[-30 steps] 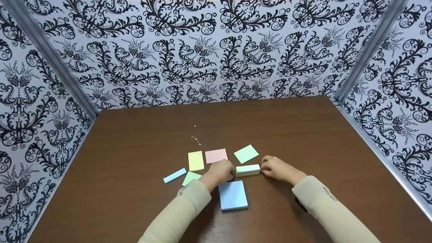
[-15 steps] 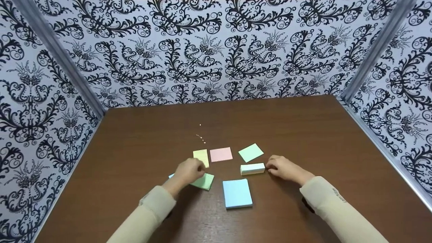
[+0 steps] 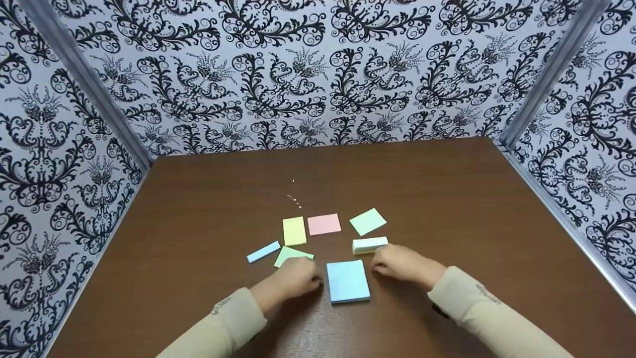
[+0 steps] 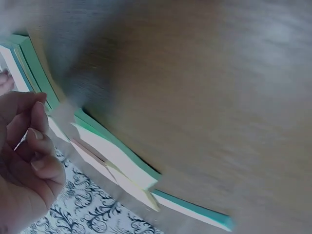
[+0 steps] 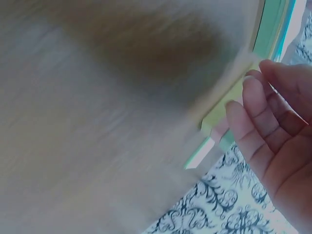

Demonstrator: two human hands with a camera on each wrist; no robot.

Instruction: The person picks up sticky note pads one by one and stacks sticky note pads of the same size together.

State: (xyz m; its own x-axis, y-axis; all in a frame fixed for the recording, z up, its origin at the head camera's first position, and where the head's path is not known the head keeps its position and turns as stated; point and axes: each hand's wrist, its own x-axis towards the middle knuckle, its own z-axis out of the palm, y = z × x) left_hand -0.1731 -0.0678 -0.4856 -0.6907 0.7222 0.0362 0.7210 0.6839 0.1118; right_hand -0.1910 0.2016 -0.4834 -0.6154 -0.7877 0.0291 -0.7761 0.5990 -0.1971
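Observation:
A square stack of sticky notes with a blue top (image 3: 348,281) lies between the two hands. My left hand (image 3: 297,276) is at its left side, fingers loosely bent, and covers part of a green pad (image 3: 290,254). In the left wrist view the fingertips (image 4: 41,97) are right by the stack's green-edged side (image 4: 36,68), with nothing pinched. My right hand (image 3: 402,263) is off the stack's upper right corner and overlaps the end of a small pale block of notes (image 3: 368,244). Seen from the right wrist, its fingers (image 5: 251,97) are loosely bent and hold nothing.
Behind the hands lie a yellow pad (image 3: 294,231), a pink pad (image 3: 324,224) and a light green pad (image 3: 367,221). A narrow blue strip pad (image 3: 263,252) is at the left. Small white bits (image 3: 296,201) dot the brown table (image 3: 208,199). Patterned walls (image 3: 318,74) enclose it.
My left hand has gone from the pale block leftward over the green pad, then down beside the blue-topped stack. My right hand has come down and left from the block's end.

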